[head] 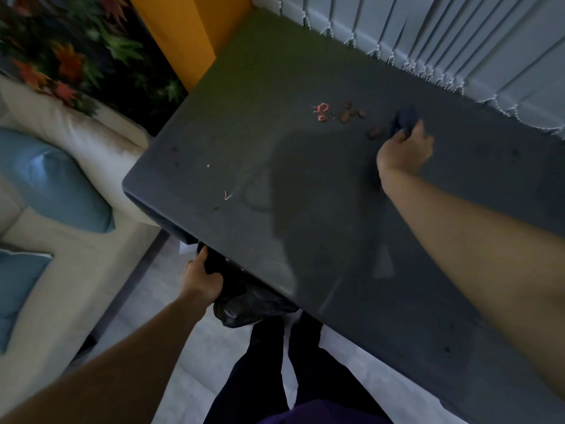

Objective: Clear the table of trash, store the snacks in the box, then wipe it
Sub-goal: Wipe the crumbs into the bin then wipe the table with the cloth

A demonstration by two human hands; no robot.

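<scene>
A dark grey table (305, 185) fills the middle of the head view. My right hand (405, 148) grips a dark blue cloth (405, 119) on the far part of the tabletop. Left of the cloth lie several brown crumbs (351, 113) and a tangle of pink string scraps (321, 110). A small pink scrap (226, 195) lies near the table's left edge. My left hand (200, 278) grips the rim of a black trash bag (247, 301) that hangs just under the table's near edge, partly hidden by the tabletop.
A beige sofa (61, 270) with blue cushions (58, 182) stands at the left. Grey vertical blinds (458, 41) hang behind the table, an orange panel (186, 35) at the back left. My legs (275, 362) stand on a light floor.
</scene>
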